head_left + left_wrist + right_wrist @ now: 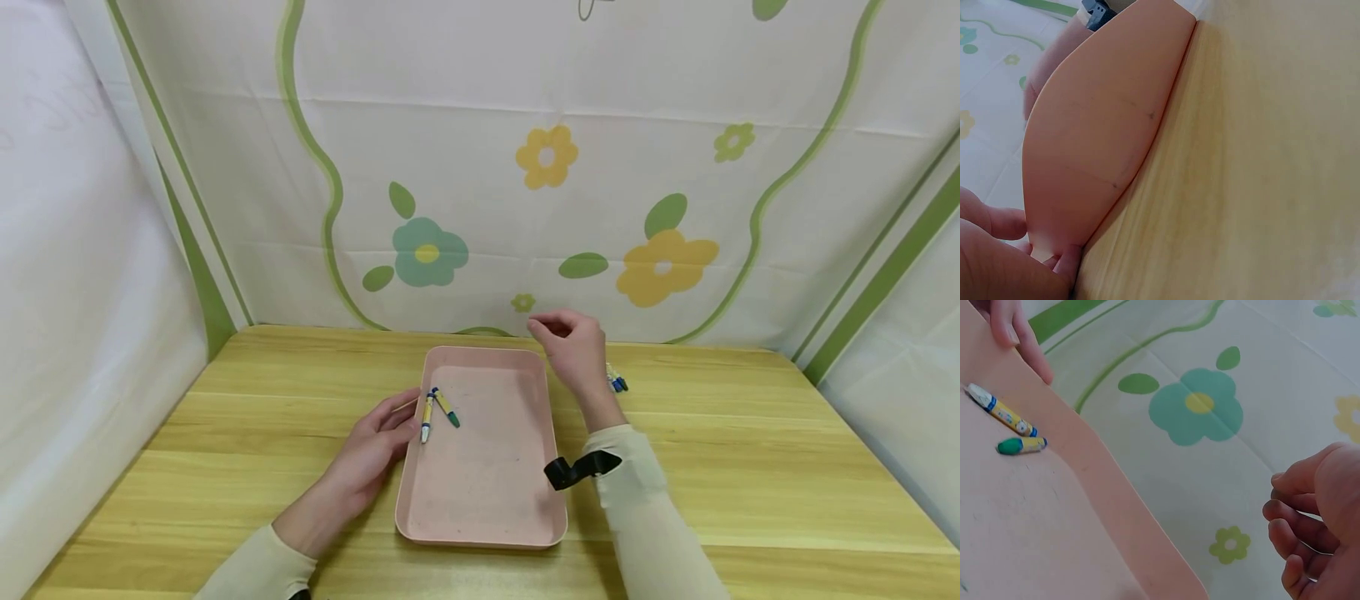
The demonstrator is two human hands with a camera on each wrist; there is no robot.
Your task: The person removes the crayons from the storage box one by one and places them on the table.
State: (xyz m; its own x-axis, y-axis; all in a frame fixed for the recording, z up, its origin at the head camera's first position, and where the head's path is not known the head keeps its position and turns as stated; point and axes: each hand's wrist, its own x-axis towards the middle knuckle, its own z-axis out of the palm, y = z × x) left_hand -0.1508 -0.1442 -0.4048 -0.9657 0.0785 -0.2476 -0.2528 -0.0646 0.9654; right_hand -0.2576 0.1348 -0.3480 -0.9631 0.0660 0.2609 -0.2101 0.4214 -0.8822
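A pink rectangular tray (480, 517) lies on the table, with a white crayon (427, 419) and a green crayon (447, 408) near its left wall. My left hand (371, 446) rests against the tray's outer left side, fingers fairly straight; the left wrist view shows its fingertips (1069, 262) at the outer wall. Raised beyond the tray's far right corner is my right hand (573, 350). Its fingers are curled, with thumb and index tips together, and nothing shows between them in the right wrist view. Several crayons (618, 382) with blue ends are partly hidden behind the right wrist.
The wooden table (750, 450) extends on both sides of the tray. A white cloth backdrop (465, 167) with printed flowers rises at the table's back edge, and cloth walls stand left and right. A black strap (581, 469) hangs from the right sleeve over the tray's edge.
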